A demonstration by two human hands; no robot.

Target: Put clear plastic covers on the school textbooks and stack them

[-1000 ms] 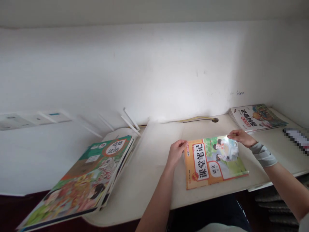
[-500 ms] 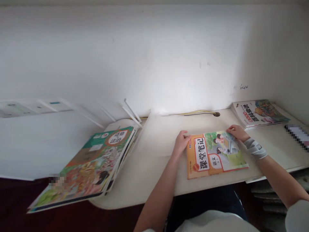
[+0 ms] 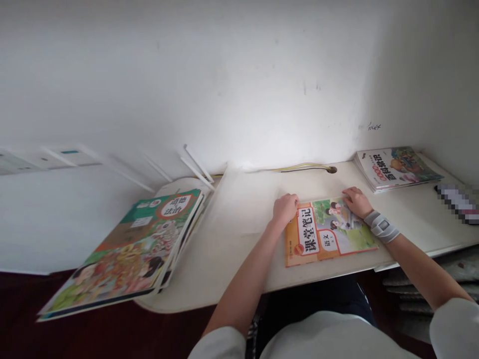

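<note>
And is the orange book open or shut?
Shut: the orange book lies with its front cover up, and no inside pages show.

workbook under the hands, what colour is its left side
Orange on the left side of the workbook, in the head view.

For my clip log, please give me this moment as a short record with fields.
Book: orange-and-green cover up, on the white desk
Left hand: at the book's upper left corner, grip unclear
Right hand: at its upper right corner, grip unclear
Right wrist: gray band
Left side: book pile, jutting past the desk edge
Far right: second book pile; nearby, a partly pixelated dark-edged object
</note>
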